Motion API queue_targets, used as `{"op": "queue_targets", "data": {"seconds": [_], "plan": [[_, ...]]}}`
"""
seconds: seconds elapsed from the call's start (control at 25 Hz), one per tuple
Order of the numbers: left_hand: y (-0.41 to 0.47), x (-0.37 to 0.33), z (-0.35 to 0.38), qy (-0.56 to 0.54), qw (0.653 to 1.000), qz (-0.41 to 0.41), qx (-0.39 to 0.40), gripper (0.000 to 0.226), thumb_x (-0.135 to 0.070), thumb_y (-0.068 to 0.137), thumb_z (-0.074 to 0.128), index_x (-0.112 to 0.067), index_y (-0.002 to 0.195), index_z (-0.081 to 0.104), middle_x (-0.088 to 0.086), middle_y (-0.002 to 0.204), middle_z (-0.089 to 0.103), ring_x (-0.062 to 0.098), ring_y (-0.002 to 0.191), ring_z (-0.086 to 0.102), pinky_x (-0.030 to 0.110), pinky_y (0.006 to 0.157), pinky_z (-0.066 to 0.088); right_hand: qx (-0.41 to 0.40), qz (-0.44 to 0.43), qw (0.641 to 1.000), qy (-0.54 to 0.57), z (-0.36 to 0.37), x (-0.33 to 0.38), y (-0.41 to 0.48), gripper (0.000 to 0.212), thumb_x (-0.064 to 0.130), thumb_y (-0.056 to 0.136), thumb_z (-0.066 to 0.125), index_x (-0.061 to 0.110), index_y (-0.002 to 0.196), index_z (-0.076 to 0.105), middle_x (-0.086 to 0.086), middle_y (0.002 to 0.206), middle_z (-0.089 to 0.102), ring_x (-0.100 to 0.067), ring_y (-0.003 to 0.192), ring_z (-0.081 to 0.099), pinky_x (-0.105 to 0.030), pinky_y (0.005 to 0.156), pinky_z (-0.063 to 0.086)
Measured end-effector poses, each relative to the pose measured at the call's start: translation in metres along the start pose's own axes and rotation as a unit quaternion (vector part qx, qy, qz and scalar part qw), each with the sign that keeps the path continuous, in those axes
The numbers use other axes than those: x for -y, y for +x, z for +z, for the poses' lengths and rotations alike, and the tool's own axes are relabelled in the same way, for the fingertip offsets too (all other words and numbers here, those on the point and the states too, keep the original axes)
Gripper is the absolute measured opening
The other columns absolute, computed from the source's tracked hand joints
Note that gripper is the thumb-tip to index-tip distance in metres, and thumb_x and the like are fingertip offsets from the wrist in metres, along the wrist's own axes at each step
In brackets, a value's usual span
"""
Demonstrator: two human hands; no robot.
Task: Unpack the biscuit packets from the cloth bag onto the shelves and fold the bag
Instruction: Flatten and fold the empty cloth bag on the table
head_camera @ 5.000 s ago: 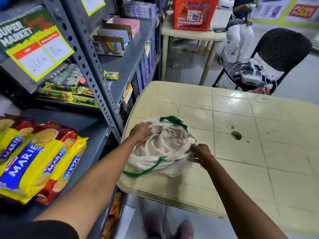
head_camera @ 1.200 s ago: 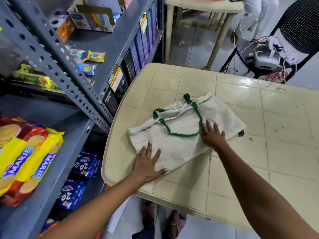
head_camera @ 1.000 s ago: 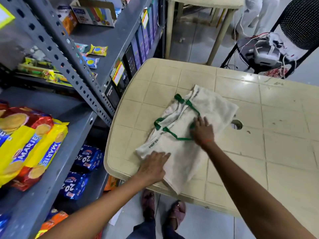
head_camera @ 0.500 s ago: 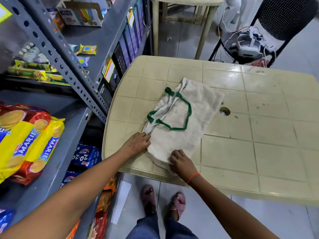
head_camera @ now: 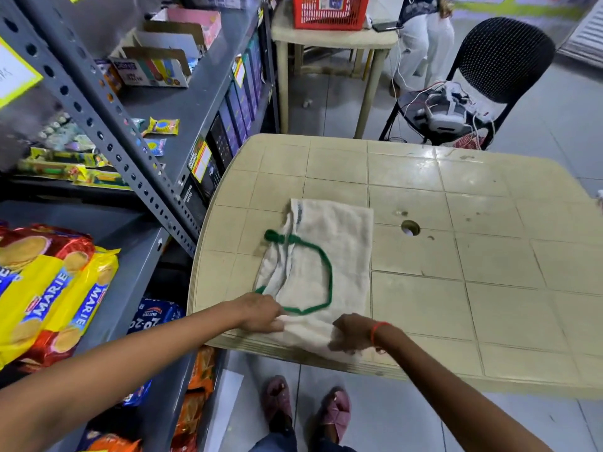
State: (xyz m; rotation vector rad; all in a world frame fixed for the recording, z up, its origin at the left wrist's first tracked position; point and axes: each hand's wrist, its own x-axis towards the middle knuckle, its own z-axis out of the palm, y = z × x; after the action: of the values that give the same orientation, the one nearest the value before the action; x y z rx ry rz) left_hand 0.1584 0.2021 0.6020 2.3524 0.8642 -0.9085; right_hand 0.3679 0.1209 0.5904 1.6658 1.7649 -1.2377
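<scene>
The cream cloth bag (head_camera: pixel 339 243) with green handles lies flat on the beige plastic table (head_camera: pixel 489 282), its near end at the table's front edge. My left hand (head_camera: pixel 261 313) pinches the bag's near left corner. My right hand (head_camera: pixel 350 332) grips the near right corner, fingers curled around the cloth. Yellow and red Marie biscuit packets (head_camera: pixel 42 295) lie stacked on the grey shelf (head_camera: pixel 127 288) at the left.
Grey metal shelving (head_camera: pixel 98 119) with boxes and snack packs stands along the table's left side. A black chair (head_camera: pixel 489 73) holding a device and cables stands beyond the table. Further back, a small table carries a red basket (head_camera: pixel 329 11). My feet show below the table's edge.
The bag went from a bunched heap to flat and has turned lengthwise. Both hands moved from pressing on it to holding its near corners at the table edge.
</scene>
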Motion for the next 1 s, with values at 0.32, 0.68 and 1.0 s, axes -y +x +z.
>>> {"op": "queue_targets", "data": {"seconds": [0.32, 0.68, 1.0], "plan": [[0.043, 0.040, -0.128, -0.156, 0.981, -0.060, -0.097, 0.049, -0.041, 0.079, 0.066, -0.013, 0.117, 0.053, 0.010, 0.123, 0.060, 0.027, 0.105, 0.057, 0.028, 0.078, 0.041, -0.183, 0.100, 0.969, 0.132, -0.157, -0.035, 0.025, 0.030, 0.021, 0.086, 0.057, -0.001, 0.107, 0.059, -0.022, 0.110, 0.064, -0.040, 0.095, 0.066, -0.029, 0.044, 0.054], [0.096, 0.030, -0.051, 0.004, 0.961, -0.009, -0.277, 0.107, -0.081, 0.070, 0.036, -0.013, 0.149, 0.015, 0.006, 0.159, 0.012, 0.024, 0.147, 0.013, 0.047, 0.120, 0.010, -0.330, 0.000, 0.944, -0.006, -0.071, -0.030, 0.082, 0.092, 0.063, 0.078, 0.044, 0.002, 0.144, 0.025, -0.022, 0.153, 0.027, -0.036, 0.141, 0.027, -0.047, 0.113, 0.028], [0.073, 0.029, -0.005, 0.037, 0.987, -0.019, -0.156, 0.049, -0.039, 0.095, 0.039, -0.009, 0.133, 0.044, 0.018, 0.141, 0.048, 0.029, 0.130, 0.046, 0.038, 0.106, 0.039, -0.286, -0.022, 0.956, -0.056, -0.024, -0.044, 0.055, 0.031, 0.019, 0.090, 0.052, 0.005, 0.116, 0.058, -0.017, 0.124, 0.063, -0.035, 0.111, 0.060, -0.040, 0.076, 0.053]]}}
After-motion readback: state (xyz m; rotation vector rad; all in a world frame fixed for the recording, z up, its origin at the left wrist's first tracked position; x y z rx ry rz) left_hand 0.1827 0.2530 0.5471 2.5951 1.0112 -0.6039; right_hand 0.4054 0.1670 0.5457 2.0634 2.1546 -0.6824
